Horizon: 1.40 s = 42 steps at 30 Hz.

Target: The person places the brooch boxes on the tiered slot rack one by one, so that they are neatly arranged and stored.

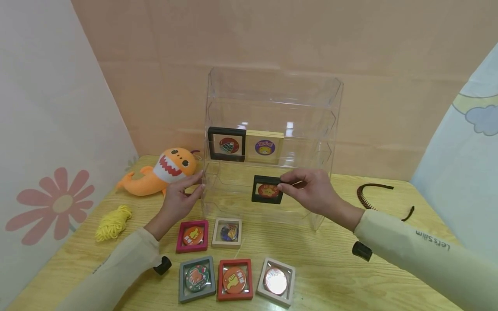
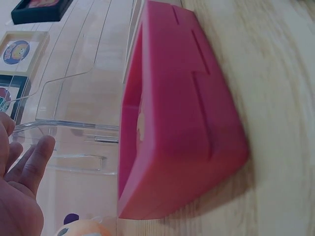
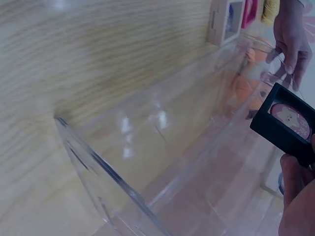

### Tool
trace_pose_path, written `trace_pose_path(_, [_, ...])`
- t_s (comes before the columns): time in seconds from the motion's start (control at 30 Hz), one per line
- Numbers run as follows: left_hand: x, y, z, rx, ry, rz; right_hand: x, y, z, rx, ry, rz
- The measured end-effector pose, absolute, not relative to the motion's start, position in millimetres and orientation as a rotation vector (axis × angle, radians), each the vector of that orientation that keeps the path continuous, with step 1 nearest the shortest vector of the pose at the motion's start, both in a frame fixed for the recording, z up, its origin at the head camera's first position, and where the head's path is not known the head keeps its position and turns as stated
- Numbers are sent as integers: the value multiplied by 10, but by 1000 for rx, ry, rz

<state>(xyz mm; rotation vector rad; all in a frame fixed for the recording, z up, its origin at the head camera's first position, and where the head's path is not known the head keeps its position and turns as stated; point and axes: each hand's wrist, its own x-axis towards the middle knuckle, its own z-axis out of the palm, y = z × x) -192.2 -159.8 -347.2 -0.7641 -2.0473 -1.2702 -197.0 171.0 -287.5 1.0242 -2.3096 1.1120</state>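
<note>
On the smooth wooden table (image 1: 330, 268), the nearest row has three square frames with round badges inside: a grey frame (image 1: 197, 279), a red frame (image 1: 235, 280) and a pale frame (image 1: 276, 281) with shine on its badge. Behind them sit a hard, boxy pink frame (image 1: 193, 236) and a cream frame (image 1: 227, 233). To the left is a bundle of soft, stringy yellow yarn (image 1: 113, 223). The left hand (image 1: 178, 202) holds the side edge of the clear, shiny plastic stand (image 1: 301, 116). The right hand (image 1: 311, 188) pinches a small black frame (image 1: 266, 190) by its right side, thumb in front. That frame is up in front of the stand's lower part; I cannot tell if they touch. A stuffed orange shark (image 1: 163, 172) with zigzag teeth lies left of the stand, and a thin, curved headband (image 1: 361, 196) with tiny teeth lies to the right. Higher in the stand, a bigger black frame (image 1: 227, 144) and a yellow frame (image 1: 265, 147) stand side by side. Farthest back hangs a creased peach sheet (image 1: 272, 34).
</note>
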Motion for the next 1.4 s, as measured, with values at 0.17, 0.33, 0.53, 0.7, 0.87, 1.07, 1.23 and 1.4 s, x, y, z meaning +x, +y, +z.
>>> trace_pose_path(0.17, [-1916,-1602,-3466,-763,-2043,-1272,-2045,1681,-2738,979,-2285,1082])
trace_pose_path(0.33, [-1913,-1608,-3463,-750,-2044,-1263,-2156,1633,-2680,957,-2287,1022])
trace_pose_path(0.53, [-1934,-1610,-3490,-758,-2041,-1278,-2272,1537,-2712,952,-2295,1040])
trace_pose_path(0.7, [-1943,-1605,-3517,-769,-2035,-1309,-2312,1438,-2787,985,-2307,1035])
trace_pose_path(0.87, [-1941,-1596,-3518,-766,-2042,-1290,-2317,1351,-2849,1035,-2311,986])
trace_pose_path(1.07, [-1938,-1597,-3505,-776,-2034,-1255,-2330,1272,-2862,1042,-2331,966])
trace_pose_path(1.23, [-1935,-1609,-3507,-772,-2038,-1266,-2344,1219,-2889,1021,-2371,991])
trace_pose_path(1.4, [-1932,-1599,-3506,-766,-2043,-1279,-2343,1192,-2930,1008,-2395,975])
